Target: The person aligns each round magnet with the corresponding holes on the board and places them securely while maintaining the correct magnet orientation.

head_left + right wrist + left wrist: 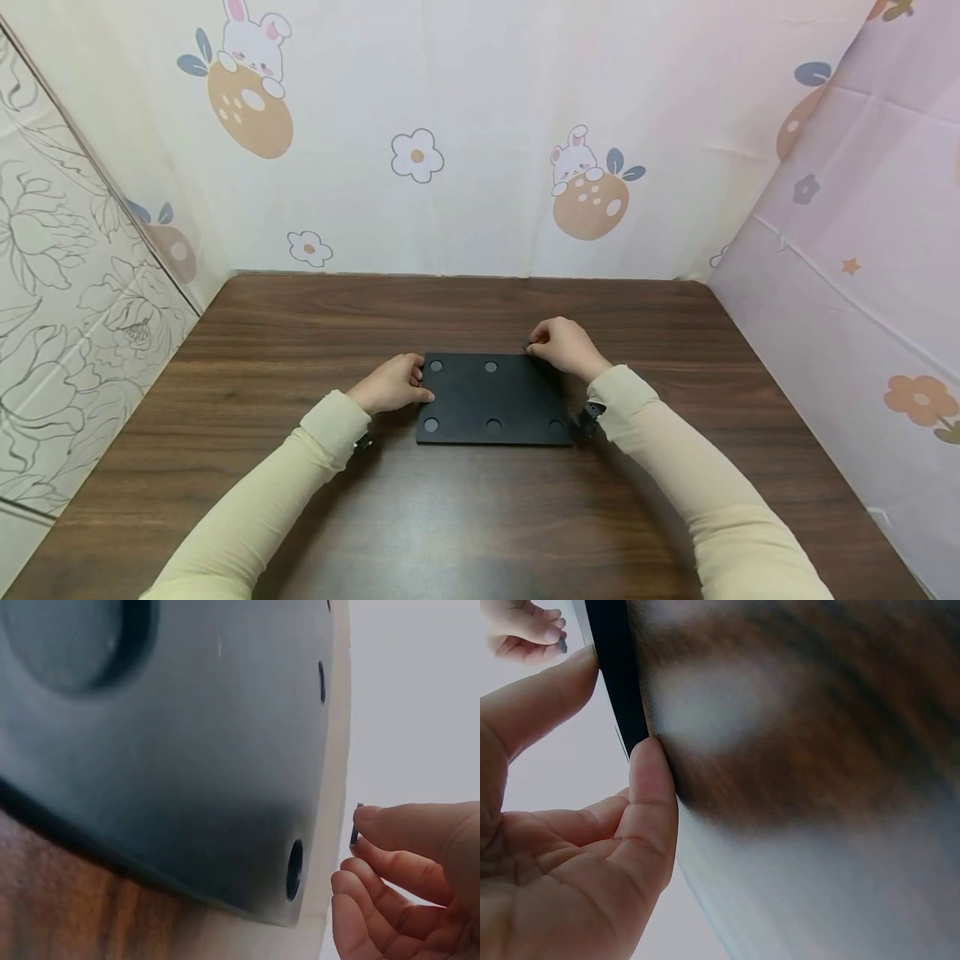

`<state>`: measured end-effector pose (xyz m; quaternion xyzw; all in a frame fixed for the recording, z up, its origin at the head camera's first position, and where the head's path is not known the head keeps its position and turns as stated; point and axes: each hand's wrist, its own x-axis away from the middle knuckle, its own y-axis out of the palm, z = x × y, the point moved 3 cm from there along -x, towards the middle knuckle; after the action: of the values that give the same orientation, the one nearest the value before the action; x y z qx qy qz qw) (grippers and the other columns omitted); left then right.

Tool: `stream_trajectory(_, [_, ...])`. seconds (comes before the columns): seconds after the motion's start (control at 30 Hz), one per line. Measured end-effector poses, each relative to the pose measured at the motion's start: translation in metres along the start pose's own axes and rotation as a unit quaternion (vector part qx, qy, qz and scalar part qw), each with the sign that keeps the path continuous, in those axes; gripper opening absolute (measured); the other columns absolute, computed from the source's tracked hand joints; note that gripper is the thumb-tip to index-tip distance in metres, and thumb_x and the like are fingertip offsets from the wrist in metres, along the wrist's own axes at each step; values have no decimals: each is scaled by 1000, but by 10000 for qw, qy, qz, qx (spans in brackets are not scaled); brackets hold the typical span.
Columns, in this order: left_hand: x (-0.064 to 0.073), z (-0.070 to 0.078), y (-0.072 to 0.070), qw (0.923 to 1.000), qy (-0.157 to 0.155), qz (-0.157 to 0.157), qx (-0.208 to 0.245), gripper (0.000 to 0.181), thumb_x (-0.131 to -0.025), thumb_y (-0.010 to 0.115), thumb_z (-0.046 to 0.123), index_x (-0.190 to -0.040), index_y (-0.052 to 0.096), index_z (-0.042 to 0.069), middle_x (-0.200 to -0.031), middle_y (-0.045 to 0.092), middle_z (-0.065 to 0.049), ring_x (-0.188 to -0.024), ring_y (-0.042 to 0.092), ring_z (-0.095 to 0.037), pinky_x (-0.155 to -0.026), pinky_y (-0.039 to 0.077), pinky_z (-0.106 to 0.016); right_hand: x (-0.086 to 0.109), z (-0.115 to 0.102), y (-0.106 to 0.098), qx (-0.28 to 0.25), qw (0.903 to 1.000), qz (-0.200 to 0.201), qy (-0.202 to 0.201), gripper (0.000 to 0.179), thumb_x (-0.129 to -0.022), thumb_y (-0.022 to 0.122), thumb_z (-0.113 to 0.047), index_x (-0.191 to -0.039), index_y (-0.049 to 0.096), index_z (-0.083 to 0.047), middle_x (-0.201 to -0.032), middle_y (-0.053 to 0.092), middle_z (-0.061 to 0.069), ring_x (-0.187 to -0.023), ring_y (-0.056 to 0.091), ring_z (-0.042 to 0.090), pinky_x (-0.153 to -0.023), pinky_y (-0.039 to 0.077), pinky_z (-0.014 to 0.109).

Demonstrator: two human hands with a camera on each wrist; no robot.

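Board (517, 396), black, flat on brown wood table (450, 521), between my two hands; five round recesses (491, 367) visible from head view, my right hand covers the upper right corner area. Left hand (388, 383): thumb and finger clamped on the board's left edge, near upper left corner. Right hand (567, 346): thumb and index together, pinching small dark piece (355, 829), thin, seen edge-on, near the far right corner, other fingers curled, sleeves (262, 508) pale yellow
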<state>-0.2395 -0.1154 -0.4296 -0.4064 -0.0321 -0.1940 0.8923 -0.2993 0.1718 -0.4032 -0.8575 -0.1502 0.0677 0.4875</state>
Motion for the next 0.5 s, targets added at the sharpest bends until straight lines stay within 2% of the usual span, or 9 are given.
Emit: stream_trajectory(0.5, [8,7,7,10000,-36,19,18,69,-86,75,14,-140,42,-11,-115,59,-17,-108,61,-28,-92,51,-43,28,-18,-3,75,9985,32,-545,18,-91,70,-19,-103,73,-5,-99,68,10,-84,63,20,-74,53,37])
